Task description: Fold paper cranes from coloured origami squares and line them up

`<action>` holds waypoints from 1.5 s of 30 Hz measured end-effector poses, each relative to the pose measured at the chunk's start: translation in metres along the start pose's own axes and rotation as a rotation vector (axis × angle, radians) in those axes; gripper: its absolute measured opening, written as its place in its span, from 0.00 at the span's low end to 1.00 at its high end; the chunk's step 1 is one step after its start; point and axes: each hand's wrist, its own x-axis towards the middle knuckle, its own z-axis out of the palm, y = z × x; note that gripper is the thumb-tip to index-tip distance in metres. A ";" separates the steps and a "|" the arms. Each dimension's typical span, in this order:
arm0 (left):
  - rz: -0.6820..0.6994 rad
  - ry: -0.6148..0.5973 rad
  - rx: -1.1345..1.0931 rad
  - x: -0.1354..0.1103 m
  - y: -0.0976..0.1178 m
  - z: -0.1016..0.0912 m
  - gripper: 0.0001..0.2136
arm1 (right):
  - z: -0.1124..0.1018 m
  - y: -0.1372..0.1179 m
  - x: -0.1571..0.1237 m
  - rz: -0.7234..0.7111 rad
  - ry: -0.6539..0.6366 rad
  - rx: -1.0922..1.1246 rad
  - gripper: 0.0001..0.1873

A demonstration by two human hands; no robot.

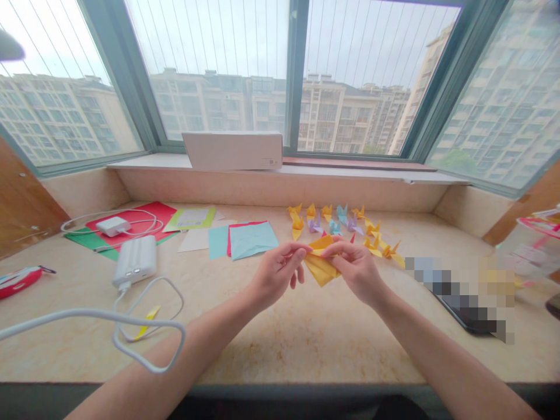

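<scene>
A partly folded sheet of yellow origami paper (321, 269) is held up over the counter between both hands. My left hand (276, 269) pinches its left corner between thumb and forefinger, the other fingers curled below. On the opposite side, my right hand (356, 265) grips the upper right part, thumb pressed on the face of the paper. Just behind the hands stand several folded paper cranes in yellow, blue and purple, among them a yellow crane (297, 226) and a blue crane (342, 213). Some of the cranes are partly hidden by my right hand.
Left of the hands lie light blue paper squares (254, 238), a red sheet (149, 213), a white power bank (136, 261) and a looping white cable (149, 318). A dark phone (468, 315), partly pixelated, lies at right. A white box (234, 151) stands on the sill.
</scene>
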 end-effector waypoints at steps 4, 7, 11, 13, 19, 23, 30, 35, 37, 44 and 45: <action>0.013 0.042 0.024 0.001 -0.002 0.000 0.15 | -0.002 0.002 -0.002 0.004 -0.020 -0.048 0.08; 0.032 0.080 0.038 0.002 -0.001 0.000 0.13 | -0.004 0.001 -0.001 0.004 -0.088 -0.036 0.11; 0.018 0.108 0.034 0.001 0.005 0.000 0.14 | -0.002 -0.004 0.000 -0.018 -0.109 -0.095 0.10; 0.001 0.103 0.040 0.000 0.009 0.000 0.16 | 0.000 -0.004 0.000 -0.034 -0.072 -0.110 0.09; -0.041 0.083 0.070 -0.001 0.011 -0.003 0.16 | 0.003 0.001 0.000 -0.094 -0.037 -0.102 0.07; -0.068 0.056 0.097 0.000 0.007 -0.006 0.15 | 0.001 0.001 -0.001 -0.157 -0.068 -0.146 0.07; -0.116 -0.001 0.220 0.000 0.004 -0.004 0.19 | 0.000 0.010 0.000 -0.119 -0.040 -0.091 0.05; -0.117 0.124 0.126 0.002 0.004 -0.003 0.17 | 0.002 0.011 0.003 -0.008 0.032 0.097 0.24; -0.112 0.154 0.101 0.002 0.004 -0.002 0.17 | 0.005 0.010 0.001 0.035 -0.045 0.130 0.35; -0.116 0.016 0.070 -0.004 0.007 0.005 0.15 | 0.008 0.009 0.003 0.070 0.069 0.208 0.36; -0.126 -0.016 0.063 -0.005 0.008 0.006 0.15 | 0.007 0.009 0.005 0.079 0.097 0.203 0.36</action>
